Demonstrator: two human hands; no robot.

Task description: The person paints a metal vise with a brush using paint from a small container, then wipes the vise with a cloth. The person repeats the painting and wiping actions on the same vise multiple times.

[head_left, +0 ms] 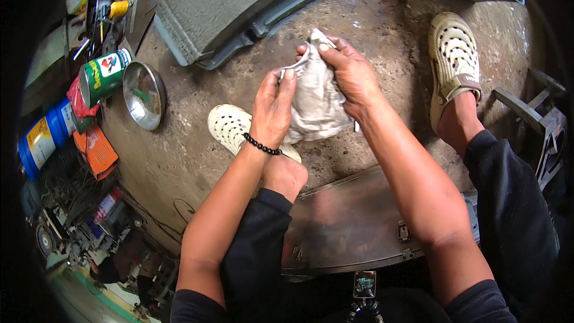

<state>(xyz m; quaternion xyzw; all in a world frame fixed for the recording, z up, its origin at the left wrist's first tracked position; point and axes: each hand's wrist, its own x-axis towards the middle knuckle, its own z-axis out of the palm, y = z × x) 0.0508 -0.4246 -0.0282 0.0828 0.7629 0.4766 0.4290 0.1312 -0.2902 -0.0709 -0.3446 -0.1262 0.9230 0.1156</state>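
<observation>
Where the two hands meet: a crumpled off-white cloth (317, 98), held up between the person's legs, over the stained concrete floor (388, 30).
Left hand (273, 104): fingers curled in, thumb pressed down, pinching the cloth's upper left edge; I can't make out all the fingertips under it.
Right hand (353, 78): nearly closed too, thumb and bent fingers gripping the top corner, its heel alongside the cloth's right edge.
Left wrist: a black bead bracelet (262, 144).
Feet: cream clogs set wide apart, the left clog (229, 127) partly behind the left hand and forearm, the right clog (455, 54) in plain sight.
Beyond the cloth: a heavy grey metal block (218, 9) on a blue-grey base.
Off to the left: a shiny round bowl (143, 97) just beside a green can (106, 76), then a blue bucket (49, 134) and an orange box (97, 151).
Near the knees: a dull metal case (347, 221) with latches.
</observation>
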